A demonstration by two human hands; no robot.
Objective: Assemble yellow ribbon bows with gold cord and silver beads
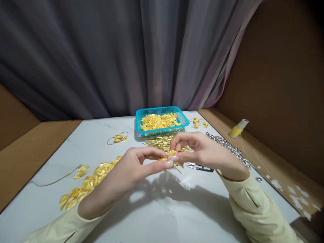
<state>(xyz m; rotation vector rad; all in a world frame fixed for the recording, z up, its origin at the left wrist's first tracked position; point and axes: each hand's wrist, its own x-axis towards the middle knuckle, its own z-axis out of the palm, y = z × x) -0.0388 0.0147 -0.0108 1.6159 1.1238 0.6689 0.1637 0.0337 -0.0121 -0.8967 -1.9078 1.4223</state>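
My left hand [146,162] and my right hand [196,150] meet above the middle of the table. Between their fingertips they pinch a small yellow ribbon bow [172,153]. A thin gold end sticks out below the fingers, and most of the bow is hidden by them. Just behind my hands lies a pile of gold twist ties [160,141]. A pair of thread snips [201,167] rests beneath my right wrist. Beside my left forearm spreads a row of loose yellow ribbon bows [97,173].
A blue basket [163,132] of yellow bows stands at the back. Silver beads [227,145] cover the right side, near a spool of yellow thread [237,129]. One bow on a gold loop [119,138] lies back left. Paper scraps [276,184] litter the right ledge.
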